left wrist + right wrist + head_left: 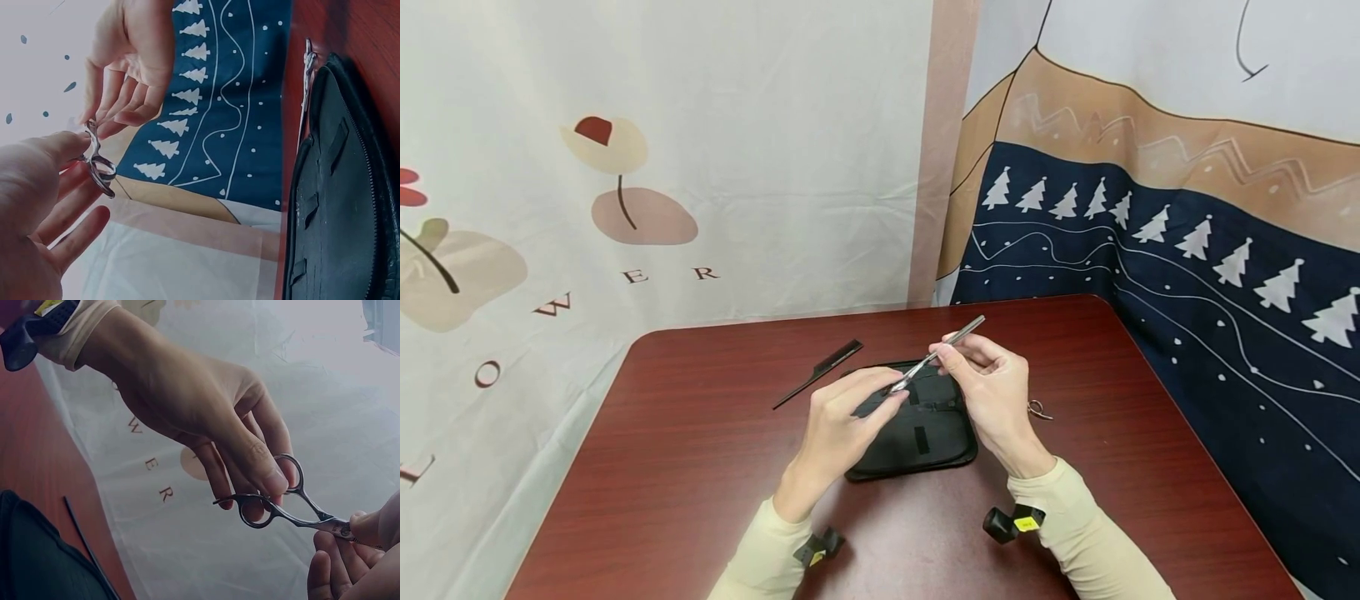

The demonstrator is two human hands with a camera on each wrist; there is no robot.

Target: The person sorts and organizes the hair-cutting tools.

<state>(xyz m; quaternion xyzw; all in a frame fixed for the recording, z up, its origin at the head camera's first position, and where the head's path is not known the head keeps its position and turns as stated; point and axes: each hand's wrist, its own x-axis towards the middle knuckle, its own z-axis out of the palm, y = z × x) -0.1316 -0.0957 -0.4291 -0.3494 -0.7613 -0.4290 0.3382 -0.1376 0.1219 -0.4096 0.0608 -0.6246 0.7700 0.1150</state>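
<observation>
Both hands hold a pair of silver scissors (932, 358) in the air above a black zip case (940, 442). My left hand (842, 417) pinches the handle end; in the right wrist view its thumb and fingers are at the finger rings (256, 515). With thumb and fingers, my right hand (996, 392) grips the scissors toward the blades, which point up and away to the right. The left wrist view shows the scissors (97, 159) nearly edge-on between the two hands. Part of the blades is hidden by the right fingers.
The case lies open on a reddish-brown table (685, 433), with elastic loops inside. A black tail comb (835, 360) lies behind it to the left. A second metal tool with finger rings (1037, 409) lies right of the case. Printed curtains (805, 167) hang behind the table.
</observation>
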